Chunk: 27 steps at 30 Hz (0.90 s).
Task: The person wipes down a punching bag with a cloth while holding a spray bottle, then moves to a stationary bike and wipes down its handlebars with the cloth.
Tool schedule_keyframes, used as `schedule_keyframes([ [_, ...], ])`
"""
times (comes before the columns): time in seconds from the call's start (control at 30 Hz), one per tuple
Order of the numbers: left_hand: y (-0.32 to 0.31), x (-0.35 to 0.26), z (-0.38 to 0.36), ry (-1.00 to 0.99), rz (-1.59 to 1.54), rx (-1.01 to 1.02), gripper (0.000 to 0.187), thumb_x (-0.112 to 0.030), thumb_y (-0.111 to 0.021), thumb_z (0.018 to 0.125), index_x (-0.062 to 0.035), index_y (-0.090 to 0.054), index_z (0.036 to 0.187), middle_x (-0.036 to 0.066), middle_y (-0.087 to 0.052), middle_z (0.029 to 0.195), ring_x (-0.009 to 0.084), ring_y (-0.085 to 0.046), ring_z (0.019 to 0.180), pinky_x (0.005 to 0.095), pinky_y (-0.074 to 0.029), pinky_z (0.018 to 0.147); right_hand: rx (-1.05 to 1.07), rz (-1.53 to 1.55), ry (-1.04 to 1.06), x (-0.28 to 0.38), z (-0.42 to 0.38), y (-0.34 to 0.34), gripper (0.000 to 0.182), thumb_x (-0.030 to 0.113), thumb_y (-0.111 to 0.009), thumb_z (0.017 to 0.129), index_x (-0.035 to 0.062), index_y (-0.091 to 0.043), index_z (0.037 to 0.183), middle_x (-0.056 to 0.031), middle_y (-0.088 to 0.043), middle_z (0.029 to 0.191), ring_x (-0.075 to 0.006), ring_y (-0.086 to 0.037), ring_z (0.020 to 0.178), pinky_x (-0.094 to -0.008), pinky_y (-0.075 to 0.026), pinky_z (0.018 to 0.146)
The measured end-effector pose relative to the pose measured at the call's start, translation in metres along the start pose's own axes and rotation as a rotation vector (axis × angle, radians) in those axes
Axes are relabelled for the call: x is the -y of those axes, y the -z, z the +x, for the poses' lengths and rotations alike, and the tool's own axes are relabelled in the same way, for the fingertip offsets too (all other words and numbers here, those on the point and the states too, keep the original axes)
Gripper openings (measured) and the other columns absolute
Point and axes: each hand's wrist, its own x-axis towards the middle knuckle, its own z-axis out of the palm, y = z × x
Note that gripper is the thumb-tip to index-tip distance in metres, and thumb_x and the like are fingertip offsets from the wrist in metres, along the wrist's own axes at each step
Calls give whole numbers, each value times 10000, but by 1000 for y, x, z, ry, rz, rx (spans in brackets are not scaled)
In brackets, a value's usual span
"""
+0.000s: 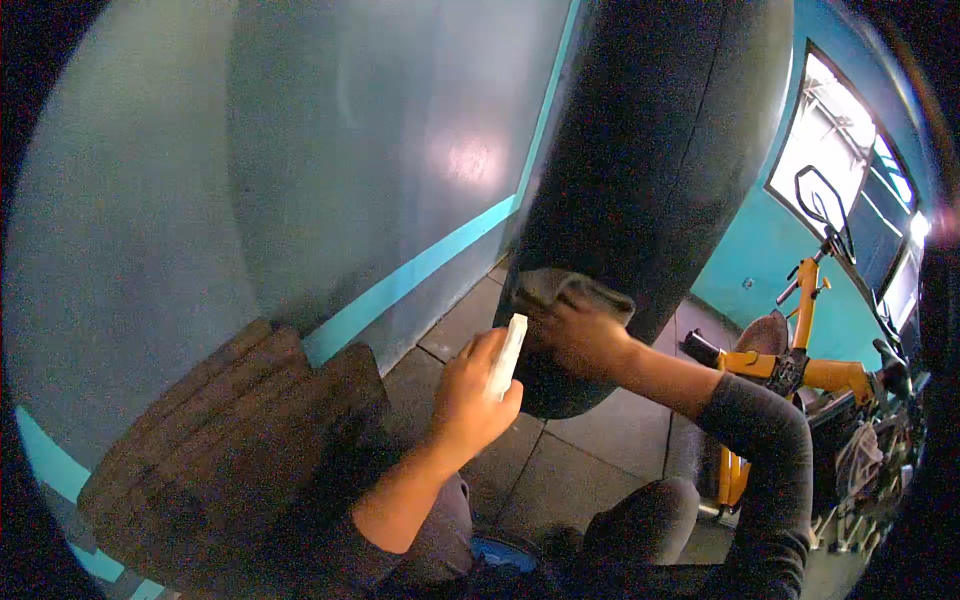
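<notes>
A small cream-coloured, flat block-like item (508, 357) stands upright in my left hand (477, 395), its fingers closed round it; what it is I cannot make out. My right hand (583, 335) presses a grey-brown cloth (585, 287) against the lower part of a large, dark, rounded upright body (640, 150). The hand is slightly blurred. Part of the cloth is folded under the fingers. My left hand is just left of the dark body's lower end, close to the right hand.
A blue-grey wall (380, 150) with a turquoise stripe rises at the left. Brown ridged material (220, 440) lies at the lower left. Floor tiles (560, 480) show below. A yellow exercise bike (800, 370) stands at the right near a bright window (825, 130).
</notes>
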Motion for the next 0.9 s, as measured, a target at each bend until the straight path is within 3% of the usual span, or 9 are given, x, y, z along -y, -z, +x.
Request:
schedule_keyframes([
  [0.03, 1, 0, -1, 12, 27, 33, 433, 37, -601, 660, -26, -573, 1087, 114, -632, 892, 288, -630, 820, 371, -500, 733, -11, 35, 6, -10, 0, 9, 594, 254, -511, 808, 109, -423, 1378, -140, -445, 1370, -295, -433, 1230, -482, -261, 1087],
  [0.13, 3, 4, -4, 27, 14, 58, 461, 33, -602, 659, -28, -571, 1115, 118, -632, 921, 292, -628, 859, 370, -497, 765, -234, -55, -371, -72, 2, 72, 539, 238, -547, 787, 122, -472, 1308, -123, -505, 1315, -281, -445, 1231, -489, -281, 1065],
  [0.23, 6, 4, -5, 34, -43, 40, 492, 31, -604, 658, -30, -566, 1144, 119, -632, 948, 285, -625, 890, 364, -493, 792, -576, -202, -554, -135, -20, 103, 631, 320, -577, 803, 217, -394, 1399, -14, -341, 1479, -230, -305, 1353, -507, -224, 1091],
  [0.4, 2, 4, -1, -25, -8, 51, 502, 29, -607, 658, -30, -564, 1155, 113, -634, 958, 271, -625, 902, 358, -491, 805, -606, -128, -780, -111, -26, 90, 734, 282, -614, 768, 230, -325, 1440, -2, -258, 1523, -223, -254, 1387, -539, -207, 1088],
  [0.53, -1, -3, -1, 43, -90, 63, 453, 18, -590, 662, -26, -548, 1111, 124, -613, 947, 304, -608, 891, 386, -486, 784, -538, 27, -665, -25, -42, 22, 791, 268, -638, 704, 194, -348, 1436, -60, -353, 1472, -319, -370, 1275, -551, -209, 1077],
  [0.6, -1, -8, -1, 62, -104, 93, 398, 8, -571, 668, -19, -530, 1064, 138, -593, 937, 346, -587, 880, 421, -477, 774, -455, -53, -467, 10, -57, -22, 727, 393, -611, 733, 250, -399, 1414, 4, -449, 1402, -275, -427, 1179, -491, -322, 992],
  [0.7, 1, -9, -3, 33, -115, 130, 408, 11, -570, 670, -15, -530, 1075, 140, -595, 939, 346, -588, 878, 417, -477, 774, -438, 41, -311, -1, -70, -31, 710, 419, -582, 768, 286, -362, 1430, 12, -471, 1374, -224, -437, 1209, -522, -384, 902],
  [0.8, -1, -2, -7, 8, -61, 74, 516, 21, -600, 653, -30, -566, 1166, 110, -626, 932, 268, -620, 855, 354, -494, 760, -387, -54, -540, -59, -58, 42, 676, 354, -570, 777, 292, -368, 1419, -5, -342, 1488, -248, -372, 1307, -561, -268, 1034],
  [0.9, -2, 1, -5, -88, 5, 78, 543, 21, -602, 647, -31, -558, 1186, 108, -624, 940, 278, -618, 869, 362, -491, 784, -898, -43, -825, -133, -38, 93, 569, 232, -523, 857, 237, -388, 1409, -15, -308, 1500, -280, -281, 1371, -527, -229, 1075],
])
